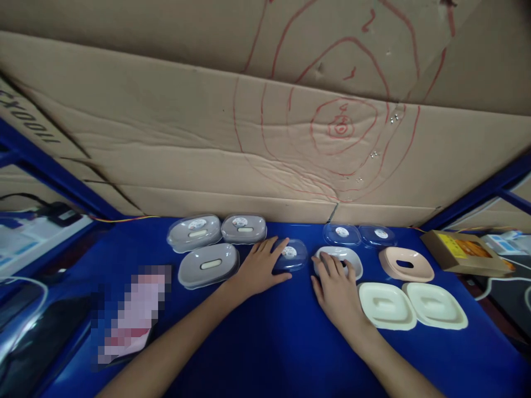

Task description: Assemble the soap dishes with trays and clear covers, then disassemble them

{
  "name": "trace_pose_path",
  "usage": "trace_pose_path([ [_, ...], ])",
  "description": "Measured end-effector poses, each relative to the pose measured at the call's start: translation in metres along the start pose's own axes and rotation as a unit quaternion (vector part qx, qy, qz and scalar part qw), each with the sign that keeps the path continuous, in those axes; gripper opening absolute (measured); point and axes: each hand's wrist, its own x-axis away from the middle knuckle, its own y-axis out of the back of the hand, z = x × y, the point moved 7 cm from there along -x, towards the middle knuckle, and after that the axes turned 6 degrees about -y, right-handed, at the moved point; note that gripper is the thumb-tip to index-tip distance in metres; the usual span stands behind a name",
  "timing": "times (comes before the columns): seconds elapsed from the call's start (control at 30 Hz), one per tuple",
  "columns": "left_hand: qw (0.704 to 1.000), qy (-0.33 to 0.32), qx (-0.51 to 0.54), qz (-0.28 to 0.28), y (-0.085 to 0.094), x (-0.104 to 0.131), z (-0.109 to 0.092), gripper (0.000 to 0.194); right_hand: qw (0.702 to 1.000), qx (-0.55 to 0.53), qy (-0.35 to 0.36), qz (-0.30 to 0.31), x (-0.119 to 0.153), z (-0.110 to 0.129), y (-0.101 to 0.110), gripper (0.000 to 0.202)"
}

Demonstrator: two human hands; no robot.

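Observation:
My left hand (259,266) is open, fingers spread, beside a clear plastic lid (296,258) with a round sticker; its fingertips reach the lid's left edge. My right hand (338,290) bends its fingers over the near rim of a grey soap dish (355,264) with a dark slot, partly hiding it. Left of my left hand stand grey soap dishes with white slot inserts: one in front (193,271), two behind under clear lids (194,225). Two more clear lids (342,239) lie beyond my right hand. To its right are a pink soap dish (410,265) and two cream trays (385,318).
A blue table (257,354) carries everything. Cardboard (186,121) with red hand-drawn rings walls off the back. A blurred-out pinkish flat object (136,315) lies at left. An open cardboard box (448,254) stands at right, near cables and blue frame posts (477,199).

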Motion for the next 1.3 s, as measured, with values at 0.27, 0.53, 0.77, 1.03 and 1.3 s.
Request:
trace_pose_path([
  [0.27, 0.998, -0.012, -0.016, -0.056, 0.049, 0.046, 0.005, 0.086, 0.998, 0.016, -0.052, 0.019, -0.005, -0.020, -0.007, 0.036],
  [0.53, 0.983, 0.098, -0.092, -0.127, 0.117, 0.127, 0.081, 0.065, 0.998, -0.039, -0.036, 0.032, 0.001, -0.010, -0.014, 0.035],
  [0.77, 0.984, 0.137, -0.082, -0.083, 0.090, 0.141, 0.112, 0.061, 0.997, -0.054, -0.040, 0.036, -0.002, -0.008, -0.015, 0.035],
  [1.03, 0.989, 0.125, 0.031, -0.077, 0.066, 0.140, 0.090, 0.068, 0.995, -0.089, 0.027, 0.038, -0.001, 0.016, 0.003, 0.040],
  [1.3, 0.996, 0.009, 0.087, -0.005, 0.021, 0.094, 0.002, 0.086, 0.953, -0.187, 0.198, 0.133, 0.024, 0.057, 0.002, 0.072],
])
